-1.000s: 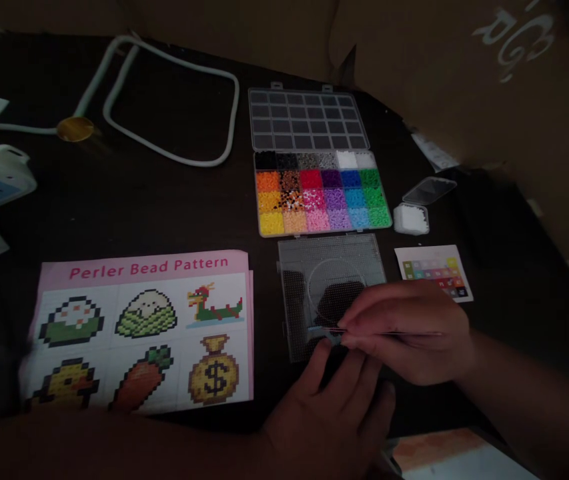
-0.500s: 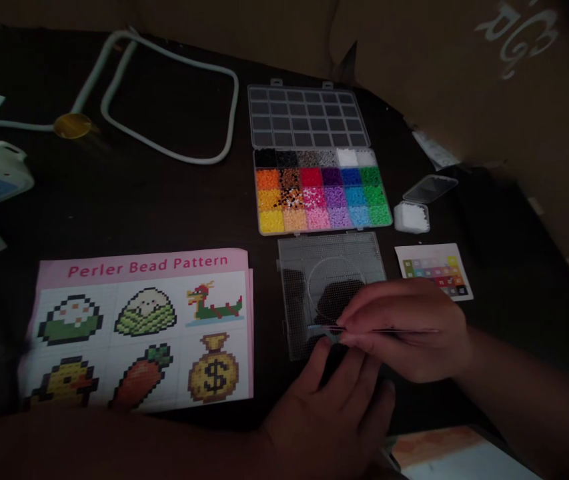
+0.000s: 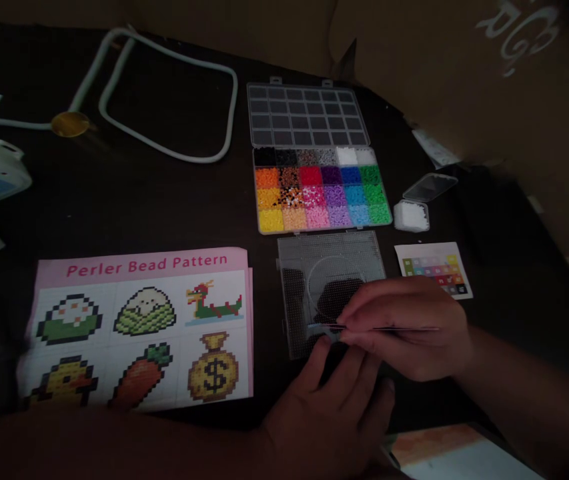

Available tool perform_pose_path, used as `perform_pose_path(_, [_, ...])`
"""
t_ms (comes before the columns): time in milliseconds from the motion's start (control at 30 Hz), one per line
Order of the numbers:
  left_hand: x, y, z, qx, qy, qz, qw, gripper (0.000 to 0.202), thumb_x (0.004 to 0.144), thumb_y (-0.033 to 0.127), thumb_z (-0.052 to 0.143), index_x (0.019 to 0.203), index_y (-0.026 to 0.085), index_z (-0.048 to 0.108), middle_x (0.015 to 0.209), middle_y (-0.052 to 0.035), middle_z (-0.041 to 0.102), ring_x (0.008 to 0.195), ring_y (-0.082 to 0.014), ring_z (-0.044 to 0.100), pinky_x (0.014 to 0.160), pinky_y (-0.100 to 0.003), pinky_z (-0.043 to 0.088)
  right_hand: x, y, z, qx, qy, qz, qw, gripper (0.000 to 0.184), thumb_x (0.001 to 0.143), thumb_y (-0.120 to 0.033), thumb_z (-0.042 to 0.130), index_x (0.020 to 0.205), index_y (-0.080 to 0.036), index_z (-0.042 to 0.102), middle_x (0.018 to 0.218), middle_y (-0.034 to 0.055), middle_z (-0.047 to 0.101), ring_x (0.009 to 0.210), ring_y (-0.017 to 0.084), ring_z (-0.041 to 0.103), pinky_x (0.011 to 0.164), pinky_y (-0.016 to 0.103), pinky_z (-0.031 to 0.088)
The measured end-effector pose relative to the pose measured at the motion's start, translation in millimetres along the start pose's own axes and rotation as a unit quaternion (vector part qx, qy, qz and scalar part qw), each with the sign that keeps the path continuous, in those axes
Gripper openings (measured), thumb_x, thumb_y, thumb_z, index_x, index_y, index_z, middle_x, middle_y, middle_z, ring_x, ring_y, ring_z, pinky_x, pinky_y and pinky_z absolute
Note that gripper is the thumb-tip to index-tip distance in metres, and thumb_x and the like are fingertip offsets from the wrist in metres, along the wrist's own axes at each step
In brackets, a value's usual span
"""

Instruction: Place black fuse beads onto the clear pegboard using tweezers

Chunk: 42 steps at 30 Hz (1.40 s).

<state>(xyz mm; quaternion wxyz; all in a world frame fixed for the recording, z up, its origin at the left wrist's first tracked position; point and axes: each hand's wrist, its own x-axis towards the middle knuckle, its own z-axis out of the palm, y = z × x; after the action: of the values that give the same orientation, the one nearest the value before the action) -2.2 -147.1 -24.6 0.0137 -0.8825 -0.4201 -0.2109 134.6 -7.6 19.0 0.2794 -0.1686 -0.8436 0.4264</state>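
Several bent right-hand fingers point(image 3: 371, 312) around likely tweezers point(image 3: 323, 326)

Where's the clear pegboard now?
In the head view, the pegboard lies just right of centre, below the open bead case and right of the pattern sheet, partly hidden by the right hand.

The left hand point(image 3: 329, 410) and right hand point(image 3: 409, 327) are bare, as are both forearms point(image 3: 519, 390).

Rectangular pink-bordered white paper sheet point(image 3: 139, 327): heading reads "Perler Bead Pattern". Printed gold pixelated money bag point(image 3: 213, 370): "$".
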Motion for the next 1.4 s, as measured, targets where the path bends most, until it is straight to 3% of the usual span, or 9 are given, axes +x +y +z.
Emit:
perform_pose_path(300, [0,0,0.3,-0.004,0.009,-0.002,1.000,0.032,0.096,0.033,0.052,0.123,0.026,0.067,0.126,-0.0064,0.067,0.114,-0.0265,0.058,0.111,-0.054,0.023,-1,1,0,0.002,-0.001,-0.003,1.000,0.010,0.082,-0.009,0.070,0.086,-0.019,0.071,0.079,0.0044,0.072,0.067,0.012,0.070,0.057,0.019,0.059])
perform_pose_path(600, [1,0,-1.5,-0.007,0.003,-0.002,1.000,0.031,0.097,0.035,0.050,0.122,0.026,0.067,0.128,-0.0077,0.066,0.117,-0.0263,0.057,0.114,-0.056,0.014,0,-2,-2,0.023,0.026,0.017,0.999,0.012,0.079,-0.008,0.073,0.084,-0.019,0.073,0.078,0.0048,0.073,0.066,0.013,0.071,0.055,0.020,0.060])
perform_pose_path(767, [0,-1,-1.4,0.007,-0.018,0.011,1.000,0.034,0.098,0.035,0.049,0.127,0.024,0.063,0.137,-0.0133,0.059,0.130,-0.0287,0.050,0.115,-0.058,0.009,0,4,-8,0.032,0.161,0.074,0.984,0.021,0.072,-0.006,0.079,0.086,-0.022,0.075,0.081,0.0028,0.074,0.068,0.016,0.071,0.057,0.025,0.061])
perform_pose_path(900, [-1,-5,5.0,0.049,0.032,0.033,0.998,0.031,0.099,0.039,0.047,0.121,0.026,0.064,0.127,-0.0105,0.066,0.123,-0.0260,0.055,0.117,-0.059,0.008,7,19,-17,0.060,0.321,0.135,0.935,0.016,0.076,-0.010,0.077,0.085,-0.023,0.076,0.084,0.0018,0.072,0.060,0.013,0.069,0.056,0.025,0.061])
perform_pose_path(1000, [0,-9,10.7,0.075,0.055,0.033,0.995,0.026,0.098,0.035,0.050,0.119,0.028,0.064,0.122,-0.0067,0.069,0.121,-0.0231,0.056,0.118,-0.057,0.007,11,27,-21,0.077,0.383,0.158,0.907,0.012,0.076,-0.015,0.078,0.084,-0.023,0.076,0.080,0.0008,0.071,0.058,0.012,0.068,0.055,0.024,0.060])
perform_pose_path(1233, [1,-10,11.9,0.072,0.075,0.031,0.994,0.025,0.096,0.032,0.053,0.117,0.025,0.064,0.119,-0.0087,0.070,0.119,-0.0237,0.058,0.118,-0.059,0.007,8,24,-12,0.033,0.311,0.127,0.941,0.015,0.075,-0.014,0.078,0.085,-0.025,0.076,0.085,0.0027,0.072,0.072,0.017,0.071,0.062,0.030,0.063])
perform_pose_path(1400, [4,-10,10.5,0.051,0.072,0.037,0.995,0.027,0.096,0.035,0.051,0.116,0.023,0.065,0.122,-0.0114,0.069,0.118,-0.0259,0.059,0.116,-0.061,0.011,11,22,-9,0.055,0.307,0.156,0.937,0.011,0.077,-0.015,0.076,0.083,-0.024,0.075,0.080,0.0013,0.071,0.062,0.014,0.069,0.056,0.027,0.060])
